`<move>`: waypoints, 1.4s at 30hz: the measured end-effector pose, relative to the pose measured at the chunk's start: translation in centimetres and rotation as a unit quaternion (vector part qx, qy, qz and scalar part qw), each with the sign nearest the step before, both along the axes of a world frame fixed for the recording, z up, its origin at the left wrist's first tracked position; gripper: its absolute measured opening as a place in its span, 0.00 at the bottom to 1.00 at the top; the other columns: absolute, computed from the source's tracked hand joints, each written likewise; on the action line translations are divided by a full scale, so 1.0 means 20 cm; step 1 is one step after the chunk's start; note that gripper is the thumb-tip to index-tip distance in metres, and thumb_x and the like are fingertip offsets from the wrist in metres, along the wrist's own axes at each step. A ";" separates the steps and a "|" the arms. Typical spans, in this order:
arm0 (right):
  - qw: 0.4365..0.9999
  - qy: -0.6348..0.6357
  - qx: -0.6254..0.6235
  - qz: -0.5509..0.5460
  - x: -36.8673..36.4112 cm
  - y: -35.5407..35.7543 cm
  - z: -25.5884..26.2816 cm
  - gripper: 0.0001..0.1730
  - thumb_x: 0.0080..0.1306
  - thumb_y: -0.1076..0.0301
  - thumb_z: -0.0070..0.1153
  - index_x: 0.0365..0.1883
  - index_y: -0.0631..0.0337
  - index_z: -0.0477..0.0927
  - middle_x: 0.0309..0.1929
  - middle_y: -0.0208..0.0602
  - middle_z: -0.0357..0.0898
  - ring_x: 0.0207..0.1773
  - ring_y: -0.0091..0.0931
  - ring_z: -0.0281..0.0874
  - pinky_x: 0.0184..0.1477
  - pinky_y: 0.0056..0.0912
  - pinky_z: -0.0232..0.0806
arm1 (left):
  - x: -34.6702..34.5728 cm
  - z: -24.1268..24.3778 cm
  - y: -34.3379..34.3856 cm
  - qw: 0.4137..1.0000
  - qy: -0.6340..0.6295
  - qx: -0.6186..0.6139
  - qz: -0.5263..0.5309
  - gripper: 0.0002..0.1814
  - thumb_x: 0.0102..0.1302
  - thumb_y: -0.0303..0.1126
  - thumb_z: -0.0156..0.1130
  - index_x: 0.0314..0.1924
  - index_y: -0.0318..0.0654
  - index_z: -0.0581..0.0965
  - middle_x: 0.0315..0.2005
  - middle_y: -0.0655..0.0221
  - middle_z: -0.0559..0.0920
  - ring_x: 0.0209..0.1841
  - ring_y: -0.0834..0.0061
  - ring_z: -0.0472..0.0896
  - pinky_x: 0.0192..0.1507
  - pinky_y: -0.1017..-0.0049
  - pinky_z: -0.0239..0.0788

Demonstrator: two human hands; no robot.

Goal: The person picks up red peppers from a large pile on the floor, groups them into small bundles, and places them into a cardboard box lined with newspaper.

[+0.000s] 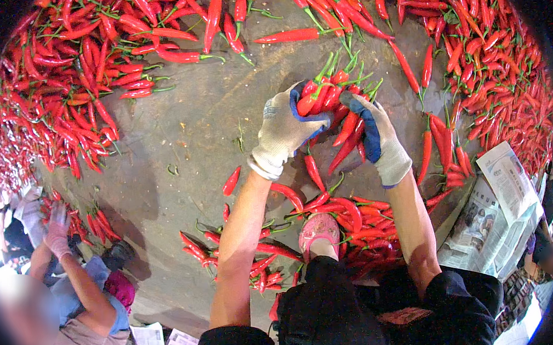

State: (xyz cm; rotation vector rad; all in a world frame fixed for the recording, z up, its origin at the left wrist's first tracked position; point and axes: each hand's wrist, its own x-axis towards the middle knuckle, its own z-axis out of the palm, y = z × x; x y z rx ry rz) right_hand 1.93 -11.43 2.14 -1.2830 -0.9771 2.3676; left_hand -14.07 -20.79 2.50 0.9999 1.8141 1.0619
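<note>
My left hand (286, 123), in a pale knit glove with a blue coated palm, is wrapped around a bunch of red chili peppers (319, 95). Their green stems point up and away from me. My right hand (374, 127), gloved the same way, is at the bunch's right side. Its fingertips touch the upper peppers, and several more peppers (349, 141) hang with tips down between the two hands. Whether the right fingers grip any of them I cannot tell. Below on the floor lies a single red pepper (313, 170), stem partly hidden.
Large heaps of red chilies lie at the left (60, 101) and right (494, 61). A smaller pile (371, 218) surrounds my pink shoe (318, 234). Newspaper sheets (482, 225) are at right. A gloved co-worker (84, 306) handles peppers at lower left; another person (541, 250) is far right.
</note>
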 end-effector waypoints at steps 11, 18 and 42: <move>0.995 -0.012 0.087 -0.050 -0.36 0.06 -0.09 0.14 0.66 0.59 0.52 0.43 0.58 0.79 0.37 0.31 0.79 0.35 0.22 0.74 0.39 0.26 0.66 | -0.42 -0.01 0.31 0.939 0.312 -0.004 -0.142 0.26 0.41 0.38 0.71 0.42 0.37 0.78 0.38 0.54 0.81 0.43 0.53 0.79 0.46 0.61 0.71; 0.996 0.008 0.043 -0.077 -0.15 0.04 -0.10 0.15 0.60 0.72 0.59 0.46 0.66 0.79 0.42 0.33 0.81 0.40 0.22 0.78 0.46 0.26 0.70 | -0.17 -0.11 0.15 0.990 -0.133 0.053 0.014 0.29 0.41 0.33 0.73 0.47 0.37 0.77 0.38 0.66 0.83 0.41 0.69 0.81 0.47 0.70 0.70; 0.828 -0.015 0.560 -0.028 0.12 0.07 -0.05 0.47 0.39 0.55 0.75 0.56 0.66 0.68 0.51 0.45 0.76 0.48 0.39 0.76 0.53 0.39 0.67 | 0.10 -0.35 0.03 0.994 -0.059 0.089 -0.014 0.35 0.38 0.38 0.76 0.48 0.36 0.73 0.41 0.63 0.81 0.44 0.64 0.80 0.49 0.70 0.71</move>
